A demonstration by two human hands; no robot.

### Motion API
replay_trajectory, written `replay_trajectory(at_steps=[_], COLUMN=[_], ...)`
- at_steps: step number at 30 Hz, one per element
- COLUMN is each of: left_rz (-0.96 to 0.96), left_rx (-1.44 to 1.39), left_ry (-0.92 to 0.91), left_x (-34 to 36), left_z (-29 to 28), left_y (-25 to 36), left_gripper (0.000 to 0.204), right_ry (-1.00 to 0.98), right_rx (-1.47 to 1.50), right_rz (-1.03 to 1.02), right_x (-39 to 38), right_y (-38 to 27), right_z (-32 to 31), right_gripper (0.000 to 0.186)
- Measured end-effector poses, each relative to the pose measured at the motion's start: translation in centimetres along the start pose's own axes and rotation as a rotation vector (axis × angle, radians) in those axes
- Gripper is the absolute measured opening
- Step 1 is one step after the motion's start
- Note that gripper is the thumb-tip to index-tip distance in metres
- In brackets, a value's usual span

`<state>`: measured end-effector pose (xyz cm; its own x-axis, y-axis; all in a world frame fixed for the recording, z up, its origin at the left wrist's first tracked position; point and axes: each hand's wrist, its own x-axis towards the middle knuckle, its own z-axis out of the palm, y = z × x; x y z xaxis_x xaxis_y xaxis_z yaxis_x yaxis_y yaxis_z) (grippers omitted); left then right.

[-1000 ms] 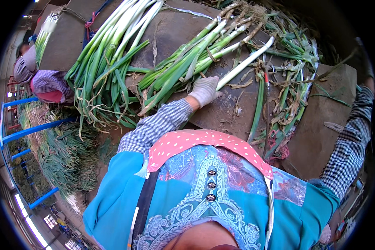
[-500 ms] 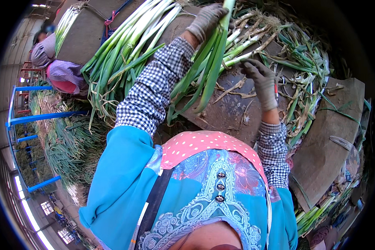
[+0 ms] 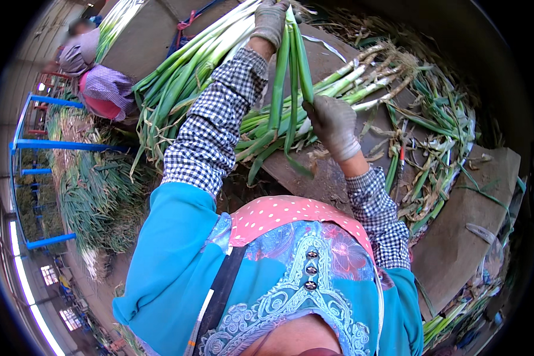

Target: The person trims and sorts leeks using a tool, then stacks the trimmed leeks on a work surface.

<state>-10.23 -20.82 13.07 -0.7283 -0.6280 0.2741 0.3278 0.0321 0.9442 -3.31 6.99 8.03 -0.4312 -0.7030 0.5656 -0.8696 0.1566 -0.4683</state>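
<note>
Left hand [image 3: 271,21], gloved, arm stretched far out, fist clenched around a green onion stalk [image 3: 280,77] hanging above the brown table [image 3: 326,178]. Right hand [image 3: 333,124], gloved, closed lower on the same leaves, just above the table's onion pile [image 3: 350,89].

Left hand [image 3: 271,21], gloved, is raised at the top of the view and closed around the upper end of a bunch of green onions [image 3: 291,89]; the leaves hang down from it; right hand [image 3: 333,126], also gloved, grips the same bunch lower down; below lies a worktable [image 3: 457,237] bearing trimmed leaves and scraps [image 3: 433,148]; a row of green onions with pale stalks and roots [image 3: 362,83] lies across it; a larger heap of onions [image 3: 178,89] lies to the left; another person [image 3: 95,77] works at upper left, beside blue rails [image 3: 53,145].
</note>
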Motion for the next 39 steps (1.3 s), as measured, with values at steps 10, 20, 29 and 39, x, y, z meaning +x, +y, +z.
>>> replay_trajectory(at_steps=[10, 20, 29, 39], left_rz=[-0.213, -0.058, 0.004, -0.009], left_rx=[-0.308, -0.144, 1.893, 1.177], left_ry=[0.049, 0.054, -0.189, -0.735], left_x=[2.1, 10.2, 4.0, -8.1], left_z=[-6.0, -14.8, -29.6, -6.4], left_y=[7.7, 15.9, 4.6, -6.0], left_gripper=[0.028, 0.026, 0.035, 0.034], right_ry=[-0.164, 0.612, -0.099, -0.101], right_rx=[0.391, 1.179, -0.600, -0.604], right_rz=[0.430, 0.266, 1.010, 1.080], right_x=[4.3, 6.7, -20.6, -20.7], right_y=[3.1, -2.5, 20.2, 19.8], right_z=[4.5, 0.2, -4.1, -4.3], right_gripper=[0.073, 0.021, 0.064, 0.085])
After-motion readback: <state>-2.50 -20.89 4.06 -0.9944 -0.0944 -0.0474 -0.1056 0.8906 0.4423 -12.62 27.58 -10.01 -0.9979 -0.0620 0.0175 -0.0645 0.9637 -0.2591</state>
